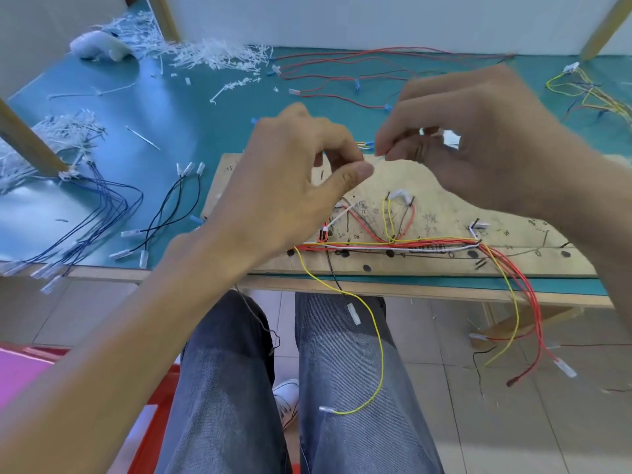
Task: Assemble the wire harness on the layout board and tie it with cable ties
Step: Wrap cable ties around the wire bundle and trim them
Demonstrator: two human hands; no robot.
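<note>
A tan layout board (441, 213) lies on the teal table. A bundle of red, yellow and white wires (393, 246) runs along the board between pins, and its ends hang off the front edge. A white cable tie (337, 218) rises from the bundle's left end. Above the board my left hand (297, 179) pinches a thin white cable tie (376, 161) between thumb and fingers. My right hand (478, 142) pinches the other end of that tie; something white shows inside its curled fingers.
Heaps of white cable-tie offcuts (219, 56) lie at the back and far left. Blue and black wires (113, 206) lie left of the board, red wires (342, 73) behind it, yellow ones (588, 94) at the right. My knees are below the table edge.
</note>
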